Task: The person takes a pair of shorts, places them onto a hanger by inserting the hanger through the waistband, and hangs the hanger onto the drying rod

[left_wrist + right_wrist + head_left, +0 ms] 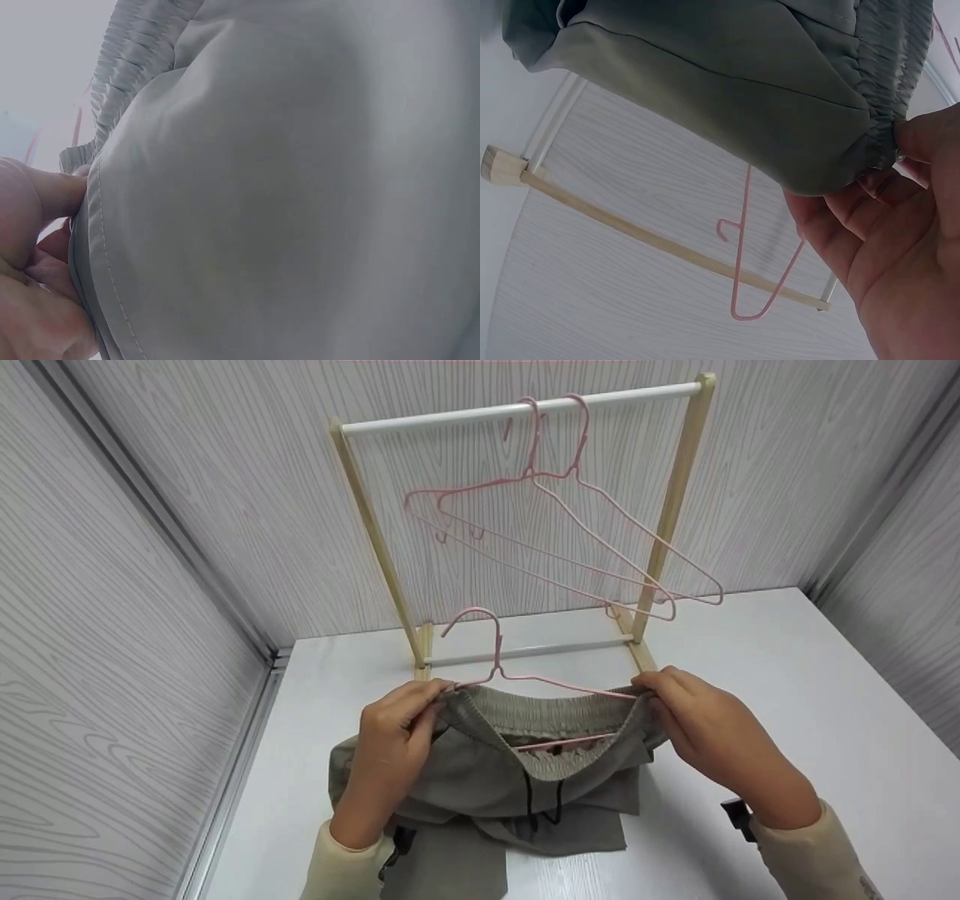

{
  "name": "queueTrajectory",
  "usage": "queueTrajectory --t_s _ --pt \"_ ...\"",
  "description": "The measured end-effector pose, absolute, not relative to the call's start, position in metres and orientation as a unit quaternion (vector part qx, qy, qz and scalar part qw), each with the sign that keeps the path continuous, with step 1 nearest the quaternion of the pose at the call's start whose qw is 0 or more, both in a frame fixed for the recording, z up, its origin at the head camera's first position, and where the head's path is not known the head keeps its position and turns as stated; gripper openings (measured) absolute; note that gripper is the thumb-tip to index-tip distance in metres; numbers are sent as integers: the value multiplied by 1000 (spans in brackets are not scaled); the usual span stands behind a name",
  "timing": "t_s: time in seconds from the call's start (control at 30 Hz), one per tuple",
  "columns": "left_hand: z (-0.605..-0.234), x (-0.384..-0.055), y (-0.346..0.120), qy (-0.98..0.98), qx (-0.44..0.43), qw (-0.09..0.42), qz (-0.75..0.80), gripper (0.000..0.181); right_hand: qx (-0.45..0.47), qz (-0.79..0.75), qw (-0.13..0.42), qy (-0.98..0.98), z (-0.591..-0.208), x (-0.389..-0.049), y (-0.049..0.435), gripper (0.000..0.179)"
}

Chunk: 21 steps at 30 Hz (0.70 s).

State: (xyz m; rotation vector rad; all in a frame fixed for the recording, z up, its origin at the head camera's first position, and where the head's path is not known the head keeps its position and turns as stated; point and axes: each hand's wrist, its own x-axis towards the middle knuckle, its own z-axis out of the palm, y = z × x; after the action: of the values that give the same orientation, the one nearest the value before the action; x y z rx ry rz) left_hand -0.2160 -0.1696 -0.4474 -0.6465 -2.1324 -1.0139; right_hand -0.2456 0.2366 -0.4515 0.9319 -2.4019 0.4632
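Grey-green pants (465, 780) with an elastic waistband (555, 709) and a black drawstring (529, 799) are held up by both hands, legs falling in folds onto the white table. Through the waist opening runs a pink hanger (498, 652); its hook and shoulders stick out above, its lower bar shows inside. My left hand (394, 746) pinches the waistband's left end, close to the hanger's shoulder. At the other end, my right hand (709, 727) grips the waistband between thumb and fingers, as the right wrist view also shows. Fabric fills most of the left wrist view.
Behind the pants stands a small rack with wooden posts (379, 547) and a white rail (450, 416). Two pink hangers (577, 514) hang from that rail without garments. Wood-grain panels (150, 697) enclose the table (757, 660) at the back and sides.
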Motion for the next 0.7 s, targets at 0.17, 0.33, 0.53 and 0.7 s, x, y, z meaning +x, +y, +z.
queueTrajectory --t_s 0.17,0.33,0.53,0.7 --pt "-448 -215 -168 -822 -242 330 -396 28 349 174 255 -885 -453 -246 234 30" --pt "-449 -216 -165 -821 -244 326 -401 27 355 173 252 -883 -454 -245 232 29" --pt "-449 -215 -163 -816 -251 328 -404 25 355 175 254 -883 -454 -244 229 28" --pt "-449 -215 -160 -813 -256 326 -409 26 359 178 250 -881 -454 -243 227 29"
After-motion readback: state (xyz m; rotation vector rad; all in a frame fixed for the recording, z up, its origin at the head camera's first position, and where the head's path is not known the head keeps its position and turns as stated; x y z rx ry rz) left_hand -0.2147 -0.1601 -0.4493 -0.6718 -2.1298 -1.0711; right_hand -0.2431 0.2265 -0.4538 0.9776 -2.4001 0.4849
